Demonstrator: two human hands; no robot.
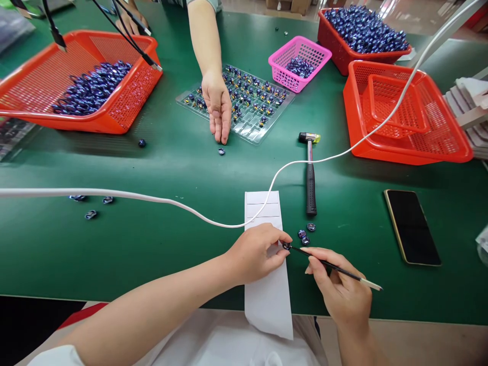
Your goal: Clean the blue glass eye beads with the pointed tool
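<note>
My left hand (263, 252) pinches a small shiny dark metal part (286, 246) between thumb and fingertips, above a strip of white paper (267, 300). My right hand (341, 284) grips a slim black pen-like tool (335, 267) with a pale rear end. Its thin tip points at the part and seems to meet it; the exact contact is too small to see. Several similar dark-blue metal parts (302, 234) lie just beyond my fingers. Farther up, a hammer (310, 183) with a black handle rests on the green table (171, 168).
A white cable (213, 221) crosses the table. Opposite, a co-worker's hand (218, 107) reaches over a clear tray (253, 134) of parts. Red baskets (125, 109) stand left and right (404, 150), near a pink basket (280, 73) and a phone (412, 227).
</note>
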